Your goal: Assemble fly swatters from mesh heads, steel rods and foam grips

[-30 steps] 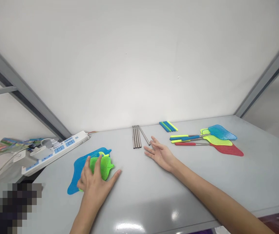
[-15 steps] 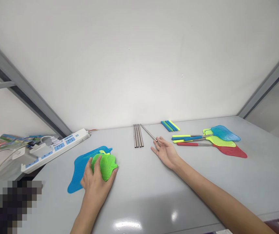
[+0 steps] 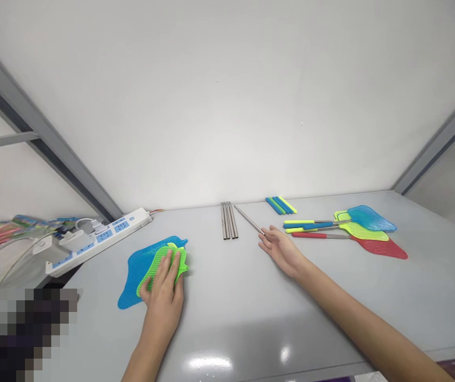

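My left hand (image 3: 165, 294) rests over a bright green perforated fly swatter head (image 3: 156, 269), fingers stretched along its top and curled about its edges. Beneath it, a yellow-green head shows a sliver and a larger blue fly swatter head (image 3: 131, 276) lies flat on the table. My right hand (image 3: 281, 249), palm turned partly up, pinches the near end of a thin metal rod (image 3: 248, 218). The rod's far end points toward the wall, close to several similar metal rods (image 3: 229, 222) lying side by side.
Several blue, green and yellow handle sleeves (image 3: 281, 205) lie by the wall. Right of my hand are fly swatters with handles, including a red one (image 3: 382, 247). A power strip (image 3: 103, 237) with plugs and cables runs along the left edge. A white wall (image 3: 227, 106) stands behind the table.
The green head has turned and lies flatter over the blue one, with my left fingers now straighter across it. My right hand has moved slightly right, with the rod's end at its fingers.
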Available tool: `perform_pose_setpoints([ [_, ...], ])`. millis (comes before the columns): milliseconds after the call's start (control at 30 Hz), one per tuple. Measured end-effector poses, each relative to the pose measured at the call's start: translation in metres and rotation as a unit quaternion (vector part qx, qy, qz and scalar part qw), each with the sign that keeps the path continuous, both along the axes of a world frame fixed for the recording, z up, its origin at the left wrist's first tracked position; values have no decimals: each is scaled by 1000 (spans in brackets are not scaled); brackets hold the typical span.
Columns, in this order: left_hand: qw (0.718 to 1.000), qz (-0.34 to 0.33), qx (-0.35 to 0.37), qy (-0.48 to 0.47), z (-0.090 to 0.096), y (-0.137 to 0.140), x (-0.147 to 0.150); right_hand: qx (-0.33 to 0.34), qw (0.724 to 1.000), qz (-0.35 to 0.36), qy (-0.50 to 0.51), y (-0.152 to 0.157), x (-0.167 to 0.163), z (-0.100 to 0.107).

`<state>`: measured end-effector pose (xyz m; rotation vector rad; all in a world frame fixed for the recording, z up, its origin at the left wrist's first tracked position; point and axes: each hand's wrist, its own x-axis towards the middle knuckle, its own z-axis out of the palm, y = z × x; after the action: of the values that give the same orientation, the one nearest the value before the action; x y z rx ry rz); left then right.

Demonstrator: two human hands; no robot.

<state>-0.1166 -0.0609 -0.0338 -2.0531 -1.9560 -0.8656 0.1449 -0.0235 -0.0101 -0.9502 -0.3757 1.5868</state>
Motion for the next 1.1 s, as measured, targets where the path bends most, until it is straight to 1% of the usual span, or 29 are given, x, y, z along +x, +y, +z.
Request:
perform_pose_setpoints([
  [67,1000,2,16,-16,5,-3,4,3,1000,11,-26,-12,5,1],
  [133,999,8,29,-26,11,-8,8,3,998,42,-40,-27,16,3],
  [233,998,4,46,-42,18,-15,13,-3,993,95,-70,-51,39,9],
  [300,997,-8,51,-54,19,-20,17,-19,987,138,-81,-63,59,15],
  [400,997,-44,48,-49,19,-28,25,-52,976,183,-106,-73,89,25],
  [467,996,-76,44,-27,18,-34,32,-51,969,180,-162,-75,106,30],
  [533,994,-105,43,3,17,-41,40,-46,954,155,-251,-75,117,32],
  [600,992,-118,28,26,18,-49,49,-37,938,121,-323,-74,123,31],
  [667,990,-130,12,50,17,-56,58,-24,927,99,-360,-73,125,26],
  [767,983,-162,-22,86,14,-63,73,-6,920,90,-381,-73,125,15],
  [900,971,-205,-65,107,-1,-66,88,11,922,93,-376,-74,126,6],
  [967,964,-230,-73,109,-9,-64,91,14,924,95,-371,-75,126,5],
  [1033,965,-233,-71,100,-16,-61,91,19,924,92,-371,-76,125,5],
  [1100,966,-231,-65,94,-18,-60,90,25,925,86,-370,-76,123,5],
])
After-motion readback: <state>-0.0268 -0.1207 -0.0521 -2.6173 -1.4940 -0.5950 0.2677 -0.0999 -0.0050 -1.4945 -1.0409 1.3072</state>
